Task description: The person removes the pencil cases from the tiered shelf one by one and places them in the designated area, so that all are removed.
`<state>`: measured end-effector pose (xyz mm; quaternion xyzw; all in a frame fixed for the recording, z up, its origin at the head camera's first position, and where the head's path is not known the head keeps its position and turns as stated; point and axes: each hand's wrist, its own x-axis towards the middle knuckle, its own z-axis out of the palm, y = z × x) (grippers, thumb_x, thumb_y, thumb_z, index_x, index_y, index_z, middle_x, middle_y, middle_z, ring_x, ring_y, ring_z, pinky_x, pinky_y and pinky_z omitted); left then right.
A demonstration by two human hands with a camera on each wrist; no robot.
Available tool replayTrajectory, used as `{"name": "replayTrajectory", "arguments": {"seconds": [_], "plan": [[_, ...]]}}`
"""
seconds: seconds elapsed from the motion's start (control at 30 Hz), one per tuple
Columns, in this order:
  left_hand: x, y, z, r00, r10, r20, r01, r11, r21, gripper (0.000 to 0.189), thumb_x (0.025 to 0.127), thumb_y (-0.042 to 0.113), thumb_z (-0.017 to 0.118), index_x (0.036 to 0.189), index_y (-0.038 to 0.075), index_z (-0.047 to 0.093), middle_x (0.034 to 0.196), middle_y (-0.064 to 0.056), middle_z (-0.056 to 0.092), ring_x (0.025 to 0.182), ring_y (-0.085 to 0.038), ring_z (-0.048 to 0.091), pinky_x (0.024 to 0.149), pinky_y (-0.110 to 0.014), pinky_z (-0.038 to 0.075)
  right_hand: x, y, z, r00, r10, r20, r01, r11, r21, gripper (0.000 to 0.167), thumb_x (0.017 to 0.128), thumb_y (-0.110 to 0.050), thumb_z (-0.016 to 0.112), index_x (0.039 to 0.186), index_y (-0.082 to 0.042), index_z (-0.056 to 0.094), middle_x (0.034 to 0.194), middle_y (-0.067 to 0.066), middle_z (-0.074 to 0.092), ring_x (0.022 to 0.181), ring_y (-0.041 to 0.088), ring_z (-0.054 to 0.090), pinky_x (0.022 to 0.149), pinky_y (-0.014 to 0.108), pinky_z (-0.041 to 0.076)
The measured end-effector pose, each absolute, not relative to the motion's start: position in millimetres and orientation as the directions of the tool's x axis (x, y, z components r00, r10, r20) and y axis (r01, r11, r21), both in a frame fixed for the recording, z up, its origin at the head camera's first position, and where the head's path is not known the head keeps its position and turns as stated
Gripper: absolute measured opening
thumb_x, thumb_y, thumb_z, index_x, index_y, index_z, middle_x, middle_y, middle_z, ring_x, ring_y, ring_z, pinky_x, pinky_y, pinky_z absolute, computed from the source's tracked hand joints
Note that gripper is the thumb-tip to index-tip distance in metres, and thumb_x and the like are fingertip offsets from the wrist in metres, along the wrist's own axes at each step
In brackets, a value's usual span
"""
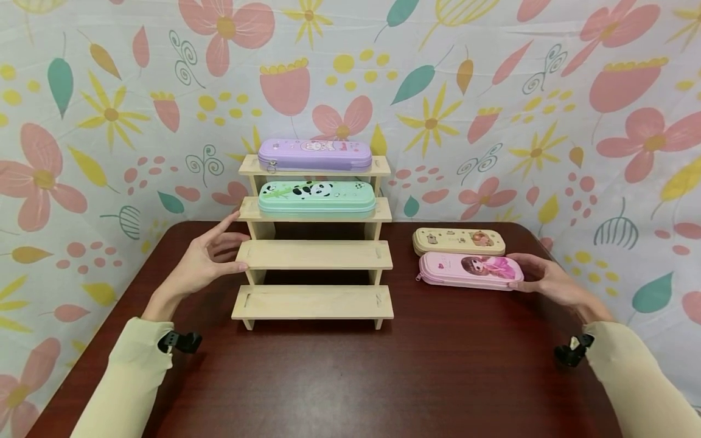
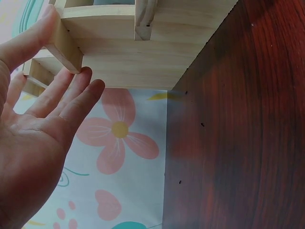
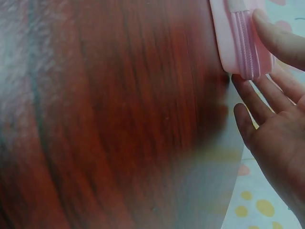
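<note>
A pale wooden tiered shelf (image 1: pixel 314 254) stands left of the middle of the table. My left hand (image 1: pixel 202 258) touches its left side, thumb and fingertips against the board ends, the fingers fairly straight in the left wrist view. On the top tier lies a purple pencil case (image 1: pixel 314 154); a mint-green panda pencil case (image 1: pixel 317 198) lies on the tier below. To the right, my right hand (image 1: pixel 547 281) holds the right end of a pink pencil case (image 1: pixel 465 271) with a doll picture, thumb on the near side. Behind it lies a cream pencil case (image 1: pixel 459 242), partly covered.
The dark red-brown table (image 1: pixel 350 377) stands against a flowered cloth backdrop (image 1: pixel 471 109). The shelf's two lower boards (image 1: pixel 312 302) hold nothing. Black wrist bands (image 1: pixel 181 342) sit on both sleeves.
</note>
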<state>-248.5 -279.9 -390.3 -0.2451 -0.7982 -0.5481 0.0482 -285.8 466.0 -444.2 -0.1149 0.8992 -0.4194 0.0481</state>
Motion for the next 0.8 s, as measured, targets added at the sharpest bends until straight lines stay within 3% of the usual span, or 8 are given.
{"name": "replayTrajectory", "arguments": {"seconds": [0.8], "plan": [[-246.6,-278.8,-389.6,-0.88,0.333,0.34,0.439,0.292,0.85,0.104,0.088,-0.007,0.083,0.17,0.026,0.027,0.141,-0.029,0.059,0.128,-0.015,0.061,0.107,-0.033,0.051,-289.2,461.9,-441.5,-0.96,-0.278,0.04,-0.206,0.603,-0.771,0.066,0.096,-0.005,0.078,0.151,0.012,0.045,0.134,0.024,0.061,0.105,0.007,0.061,0.085,0.013,0.049]]}}
